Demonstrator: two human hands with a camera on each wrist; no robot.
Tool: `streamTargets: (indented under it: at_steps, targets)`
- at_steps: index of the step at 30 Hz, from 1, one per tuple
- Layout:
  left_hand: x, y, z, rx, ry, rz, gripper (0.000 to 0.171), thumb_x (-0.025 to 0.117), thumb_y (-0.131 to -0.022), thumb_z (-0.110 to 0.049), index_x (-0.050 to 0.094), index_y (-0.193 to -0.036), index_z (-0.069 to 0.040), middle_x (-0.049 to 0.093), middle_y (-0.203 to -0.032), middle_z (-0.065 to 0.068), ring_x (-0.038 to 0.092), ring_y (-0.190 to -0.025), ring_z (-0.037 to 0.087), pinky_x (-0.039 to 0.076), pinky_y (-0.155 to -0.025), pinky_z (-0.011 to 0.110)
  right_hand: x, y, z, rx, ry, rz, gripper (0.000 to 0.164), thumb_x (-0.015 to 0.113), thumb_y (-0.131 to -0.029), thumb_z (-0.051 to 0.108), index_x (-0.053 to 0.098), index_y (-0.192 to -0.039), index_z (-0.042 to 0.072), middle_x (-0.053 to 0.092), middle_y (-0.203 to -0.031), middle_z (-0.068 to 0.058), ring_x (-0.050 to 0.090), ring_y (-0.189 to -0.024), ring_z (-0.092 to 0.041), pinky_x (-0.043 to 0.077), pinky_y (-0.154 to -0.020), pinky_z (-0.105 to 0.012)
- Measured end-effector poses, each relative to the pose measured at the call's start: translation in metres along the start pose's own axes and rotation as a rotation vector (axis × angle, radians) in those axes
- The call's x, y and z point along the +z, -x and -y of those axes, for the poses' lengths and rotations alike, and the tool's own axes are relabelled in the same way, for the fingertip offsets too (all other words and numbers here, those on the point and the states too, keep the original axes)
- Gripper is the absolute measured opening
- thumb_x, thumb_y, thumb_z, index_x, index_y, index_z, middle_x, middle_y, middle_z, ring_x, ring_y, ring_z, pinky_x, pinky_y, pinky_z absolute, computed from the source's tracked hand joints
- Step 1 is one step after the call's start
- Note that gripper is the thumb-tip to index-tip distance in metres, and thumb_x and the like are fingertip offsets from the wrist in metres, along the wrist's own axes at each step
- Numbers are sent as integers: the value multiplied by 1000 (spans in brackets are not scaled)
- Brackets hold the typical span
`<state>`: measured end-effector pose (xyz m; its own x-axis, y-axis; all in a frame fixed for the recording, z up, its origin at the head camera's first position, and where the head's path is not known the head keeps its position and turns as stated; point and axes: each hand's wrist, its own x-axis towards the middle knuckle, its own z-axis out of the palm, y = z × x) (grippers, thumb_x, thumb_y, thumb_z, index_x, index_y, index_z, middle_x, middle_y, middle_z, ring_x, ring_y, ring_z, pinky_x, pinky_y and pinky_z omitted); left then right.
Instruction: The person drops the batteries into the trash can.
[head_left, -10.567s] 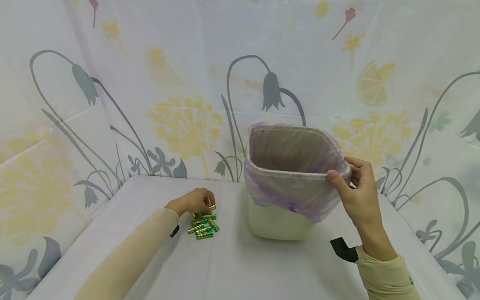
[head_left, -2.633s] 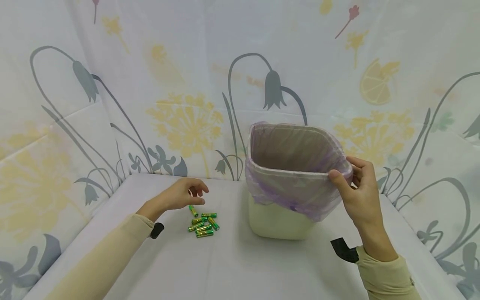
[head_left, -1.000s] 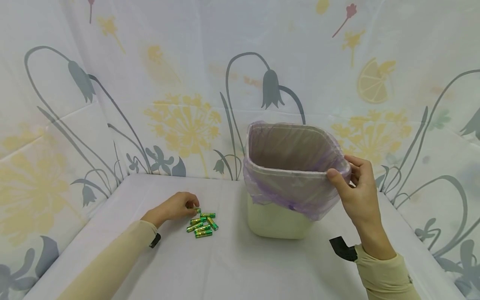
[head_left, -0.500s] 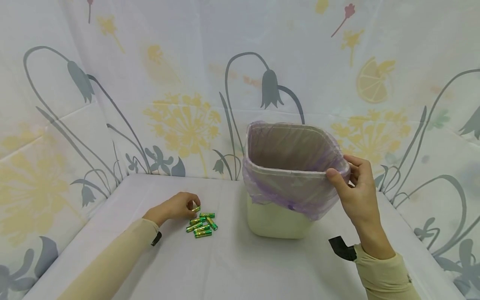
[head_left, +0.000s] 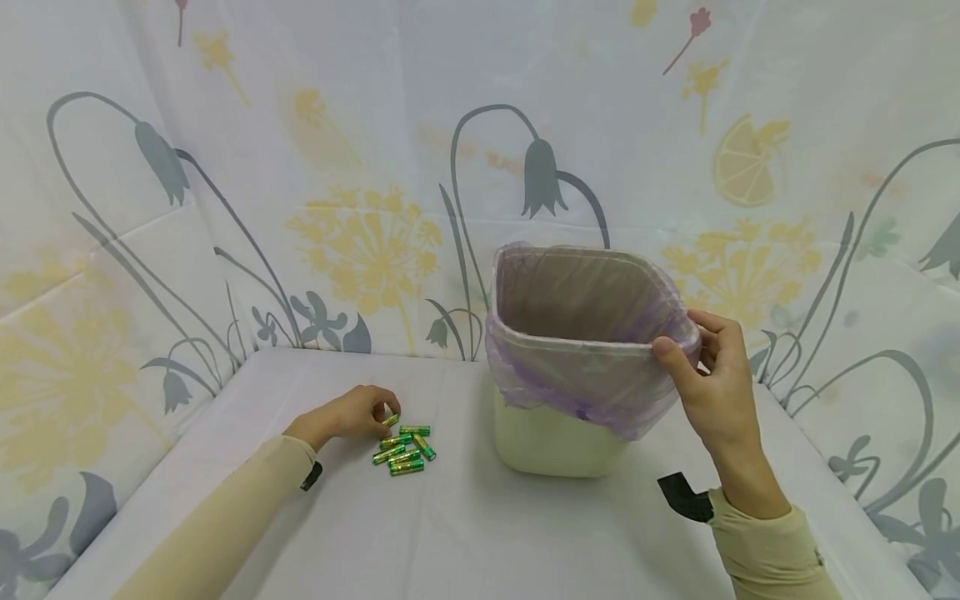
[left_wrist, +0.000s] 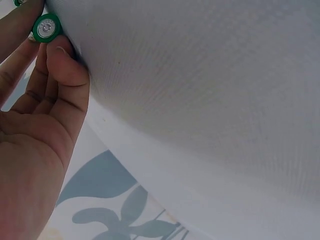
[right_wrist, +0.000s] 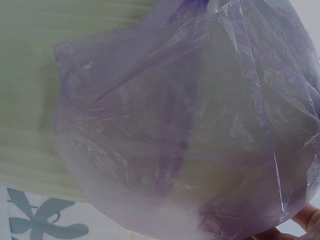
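My left hand (head_left: 358,412) is low over the table, pinching a green-and-gold battery (head_left: 390,421) between thumb and fingers. In the left wrist view the end of that battery (left_wrist: 46,28) faces the camera, held by the tip of the thumb. Just to the right and nearer lie several more batteries (head_left: 407,468) of the same kind in a loose cluster. With thumb in front and fingers behind, my right hand (head_left: 716,383) grips the right corner of a pale green trash bin (head_left: 558,446). A thin purple bin liner (head_left: 585,379) is folded over the rim.
A white cloth covers the table (head_left: 345,542). Floral-printed curtain (head_left: 360,108) surrounds it at the back and both sides. The bin stands right of the batteries, and its inner bottom is hidden from the head camera.
My left hand, raised with loose fingers 2.6 seconds ago, has come down onto the farthest battery and now pinches it. The right hand keeps its grip on the bin's rim.
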<state>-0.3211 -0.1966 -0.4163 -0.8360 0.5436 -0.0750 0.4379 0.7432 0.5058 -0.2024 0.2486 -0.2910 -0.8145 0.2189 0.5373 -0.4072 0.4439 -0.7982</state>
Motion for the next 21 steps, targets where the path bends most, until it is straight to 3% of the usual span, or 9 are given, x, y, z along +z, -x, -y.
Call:
streamTargets:
  at_steps: [11, 21]
  targets:
    - [-7, 1, 0, 13, 26, -42, 26, 77, -78, -7, 66, -102, -8, 53, -76, 2, 48, -71, 15, 42, -64, 31, 0, 1, 2, 6, 2, 5, 52, 64, -92, 22, 40, -137, 12, 53, -120, -7, 55, -98, -10, 42, -81, -15]
    - [-32, 0, -17, -13, 178, -74, 33, 72, -85, -10, 62, -116, -3, 55, -76, 5, 50, -66, 17, 43, -60, 32, 0, 1, 1, -1, 15, -1, 51, 64, -92, 21, 41, -136, 12, 53, -121, -8, 55, -98, -10, 42, -81, -15]
